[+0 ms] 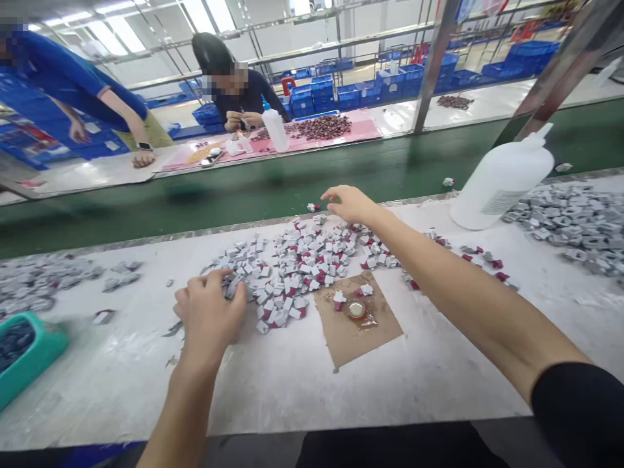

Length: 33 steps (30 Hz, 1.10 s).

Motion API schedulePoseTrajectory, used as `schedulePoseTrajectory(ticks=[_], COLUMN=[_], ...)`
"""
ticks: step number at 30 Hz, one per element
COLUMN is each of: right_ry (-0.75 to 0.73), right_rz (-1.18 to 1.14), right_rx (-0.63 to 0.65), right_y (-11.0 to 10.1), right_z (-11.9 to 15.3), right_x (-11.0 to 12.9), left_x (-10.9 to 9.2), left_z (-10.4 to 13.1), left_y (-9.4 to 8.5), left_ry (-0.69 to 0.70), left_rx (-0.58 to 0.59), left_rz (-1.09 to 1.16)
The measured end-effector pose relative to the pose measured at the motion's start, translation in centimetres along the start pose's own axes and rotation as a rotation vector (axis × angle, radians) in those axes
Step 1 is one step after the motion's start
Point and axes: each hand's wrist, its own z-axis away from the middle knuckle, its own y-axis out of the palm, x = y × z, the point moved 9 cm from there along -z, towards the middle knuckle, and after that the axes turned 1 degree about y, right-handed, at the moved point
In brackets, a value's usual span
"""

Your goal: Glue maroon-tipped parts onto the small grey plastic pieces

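My left hand is at the left edge of a pile of small grey and dark red parts, its fingers curved and apart around a few grey pieces. Beyond the pile, my right hand reaches over the table's far edge, fingers apart, close to a single grey and red part on the green belt. Nothing shows in its fingers. A brown cardboard square in front of the pile bears two grey and red parts and a small round container.
A large white bottle stands at the right beside another heap of grey parts. At the left are more grey parts and a teal bin. Across the green belt, two people are at another table.
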Motion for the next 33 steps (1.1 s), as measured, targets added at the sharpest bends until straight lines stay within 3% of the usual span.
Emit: schedulePoseTrajectory(ticks=[4,8,11,14,18,21,23,28,33], right_ry=[0.040,0.094,0.087,0.037,-0.056,-0.084,-0.056,0.166,0.372], right_rz=[0.061,0.110,0.101,0.059,-0.028,-0.120,-0.233,-0.385,-0.425], right_rx=[0.107,0.163,0.163,0.126,0.084,-0.023,-0.084,-0.055,-0.162], right_y=[4.4,7.0,6.8,4.5,0.1,-3.1,-4.2,-1.6,1.2], right_z=[-6.1,-8.3,-8.5,-7.0,-1.1,6.0,11.2,22.5,28.7], right_x=[3.4,4.5,4.8,5.1,4.4,2.8,1.2,-4.0,-8.5], left_x=[0.9,1.3,1.6,2.1,2.2,2.0,1.9,1.8,2.5], left_z=[1.0,1.4,1.5,1.4,1.6,2.5,3.4,5.7,5.9], left_y=[0.4,0.7,0.8,0.8,0.3,-0.4,-1.2,-2.0,-1.4], left_ry=[-0.041,-0.056,-0.072,-0.088,-0.071,-0.042,-0.030,0.021,-0.037], left_rx=[0.034,0.074,0.096,0.120,0.133,0.131,0.093,0.036,0.080], left_rz=[0.007,0.052,0.093,0.138,0.177,0.178,0.157,0.081,0.072])
